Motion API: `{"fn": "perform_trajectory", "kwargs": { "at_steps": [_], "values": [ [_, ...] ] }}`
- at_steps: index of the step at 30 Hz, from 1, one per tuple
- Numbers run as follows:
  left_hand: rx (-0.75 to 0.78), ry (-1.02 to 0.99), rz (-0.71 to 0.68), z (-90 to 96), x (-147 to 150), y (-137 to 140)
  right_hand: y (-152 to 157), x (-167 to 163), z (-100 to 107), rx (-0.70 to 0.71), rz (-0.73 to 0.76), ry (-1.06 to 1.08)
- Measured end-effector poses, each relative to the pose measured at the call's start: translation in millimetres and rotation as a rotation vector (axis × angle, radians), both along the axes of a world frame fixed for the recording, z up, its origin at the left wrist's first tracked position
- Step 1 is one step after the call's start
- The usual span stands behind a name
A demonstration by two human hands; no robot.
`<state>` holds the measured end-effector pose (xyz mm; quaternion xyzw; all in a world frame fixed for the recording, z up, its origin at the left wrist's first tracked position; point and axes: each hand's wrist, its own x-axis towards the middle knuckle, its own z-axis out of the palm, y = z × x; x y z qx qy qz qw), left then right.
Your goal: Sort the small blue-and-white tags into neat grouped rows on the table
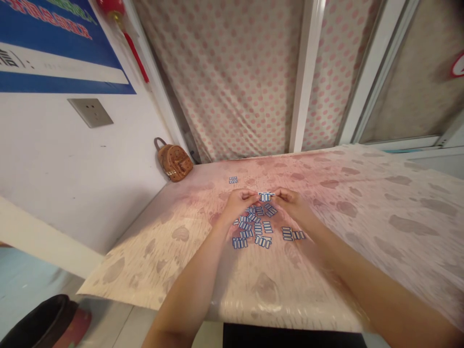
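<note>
Between my two hands, just above the table, is a small flat blue-and-white striped piece (266, 196). My left hand (243, 199) pinches its left end with thumb and fingers. The right end is gripped the same way by my right hand (289, 198). Several like pieces lie loosely scattered and partly overlapping below my hands, among them a striped piece (263, 241) near the front of the group. Off to the right, close to my right forearm, lies another striped piece (287, 234) touching a neighbour. A separate striped set (233, 180) rests farther back. Fine detail is too small to read.
The table (264, 285) has a patterned plastic cover. A small brown backpack-shaped pouch (176, 162) stands at its back left corner by the wall. Polka-dot curtains (232, 82) hang behind. A dark-mouthed bin (47, 321) stands on the floor at lower left.
</note>
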<state>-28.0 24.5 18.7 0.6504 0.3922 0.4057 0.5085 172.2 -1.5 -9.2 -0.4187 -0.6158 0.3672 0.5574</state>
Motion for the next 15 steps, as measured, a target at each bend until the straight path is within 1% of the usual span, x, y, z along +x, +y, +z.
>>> {"fn": "perform_trajectory", "kwargs": {
  "at_steps": [6, 11, 15],
  "values": [
    [-0.048, 0.007, 0.010, 6.9, 3.8, -8.0, 0.2, 1.4, -1.1, 0.028, -0.028, -0.028],
    [-0.077, 0.030, 0.026, 11.5, 6.9, -12.1, -3.1, -1.2, 3.1, 0.019, -0.043, -0.041],
    [-0.070, 0.064, 0.018, 12.9, 6.4, -14.1, -6.8, -3.7, 7.3, 0.015, -0.043, -0.035]
  ]
}}
